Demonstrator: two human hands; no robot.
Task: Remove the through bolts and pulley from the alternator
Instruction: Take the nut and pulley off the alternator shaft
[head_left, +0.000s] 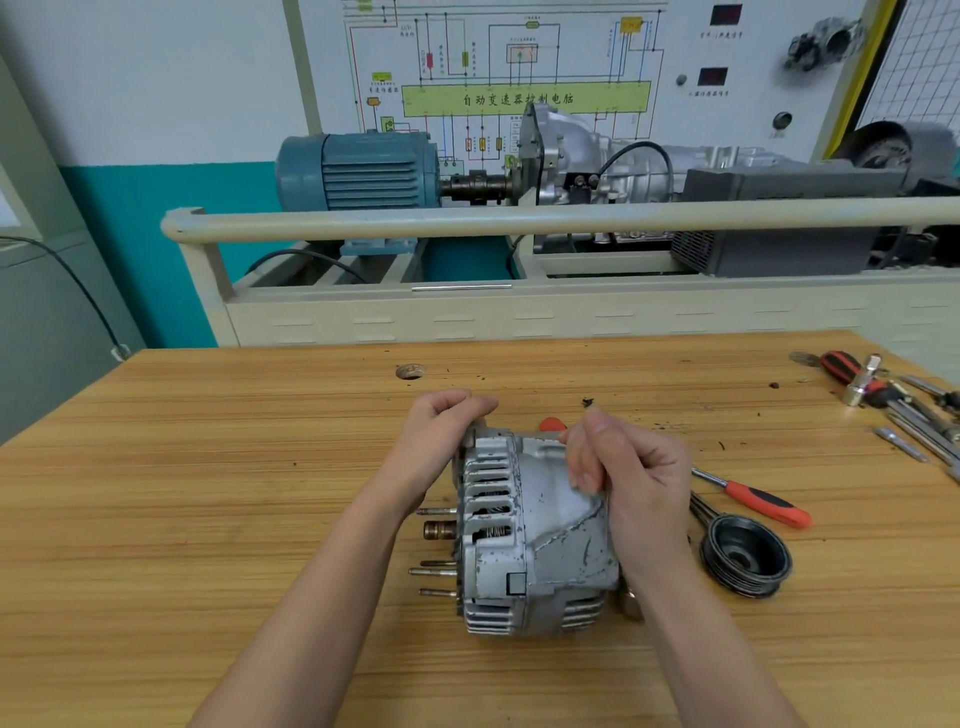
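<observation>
The grey alternator (540, 535) lies on its side on the wooden bench (208, 467), with its studs pointing left. My left hand (441, 436) grips its top left ear. My right hand (628, 478) is curled at the top right rim. It pinches a thin metal rod (535, 434), seemingly a through bolt, which lies along the housing's top. A small orange piece (551, 423) shows just behind the rod, and what it is cannot be told. The black grooved pulley (745, 556) lies loose on the bench to the right of the alternator.
An orange-handled screwdriver (753, 501) lies beside the pulley. Several sockets, wrenches and drivers (883, 395) sit at the far right edge. A hole (410, 371) is in the benchtop behind the alternator. A training rig with a blue motor (358, 171) stands behind a beige rail (519, 221).
</observation>
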